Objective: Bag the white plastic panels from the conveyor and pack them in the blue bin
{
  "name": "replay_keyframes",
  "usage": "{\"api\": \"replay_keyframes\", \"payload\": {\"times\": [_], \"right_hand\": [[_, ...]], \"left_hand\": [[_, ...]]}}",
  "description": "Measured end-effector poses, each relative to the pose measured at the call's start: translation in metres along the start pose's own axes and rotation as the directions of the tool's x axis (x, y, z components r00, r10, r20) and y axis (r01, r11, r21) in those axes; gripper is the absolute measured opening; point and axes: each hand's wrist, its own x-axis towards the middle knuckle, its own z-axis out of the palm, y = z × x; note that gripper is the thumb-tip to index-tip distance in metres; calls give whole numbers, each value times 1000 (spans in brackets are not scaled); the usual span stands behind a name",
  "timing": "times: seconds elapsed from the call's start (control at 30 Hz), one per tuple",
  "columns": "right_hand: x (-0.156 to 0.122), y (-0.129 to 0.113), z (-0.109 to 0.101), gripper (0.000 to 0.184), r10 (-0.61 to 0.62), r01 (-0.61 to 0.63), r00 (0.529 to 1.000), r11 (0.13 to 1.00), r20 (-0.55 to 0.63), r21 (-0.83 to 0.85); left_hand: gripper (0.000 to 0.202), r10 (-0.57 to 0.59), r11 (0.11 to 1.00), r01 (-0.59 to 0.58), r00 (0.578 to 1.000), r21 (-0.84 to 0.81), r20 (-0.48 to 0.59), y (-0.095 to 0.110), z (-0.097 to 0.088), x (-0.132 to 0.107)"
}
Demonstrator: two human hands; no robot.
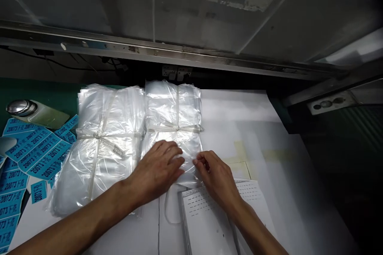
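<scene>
The nearer bundle of clear plastic bags (175,113) lies directly under both hands, its stacked film glossy and creased, tied crosswise with a flat translucent strap (177,113). The left hand (158,171) rests on its lower left part, fingers spread a little and curved, the fingertips pressing down on the film. The right hand (217,179) sits at the bundle's lower right edge, its fingers (199,161) bunched together against the plastic. Whether they pinch a layer of film is hard to tell from this view. The hands are just apart, with a narrow gap of bag showing between them. Just left, touching the first bundle, lies a larger bundle (104,147) of the same film, also strapped crosswise and puffed at its edges. Beyond that are overlapping blue labels (36,155) printed "20073" and a bottle with a steel cap (36,113) on a green mat (50,95). To the right there's more room - a broad white sheet (239,123) with strips of pale tape (242,155) on it - while a white panel (218,219) with rows of small dark slots sits under the right wrist, and a thin white loop (169,207) lies beside it.
</scene>
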Motion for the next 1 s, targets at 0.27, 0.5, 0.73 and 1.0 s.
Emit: {"api": "replay_keyframes", "payload": {"times": [0.27,0.5,0.73,1.0], "right_hand": [[-8,-8,-10,27,117,-124,992,940,40,319],[-9,-20,-19,22,202,-120,979,614,-9,780],[-65,-29,-18,17,141,24,975,700,-171,713],[-124,-49,23,20,-264,395,908,797,-325,457]], "left_hand": [[16,-8,996,8,1000,86,5,26,11,8],[20,-144,967,90,964,-237,-222,34,15,5],[10,-590,316,302,805,-899,63,83,-33,-1],[30,-545,71,337,801,-939,246,80,5,-97]]}}
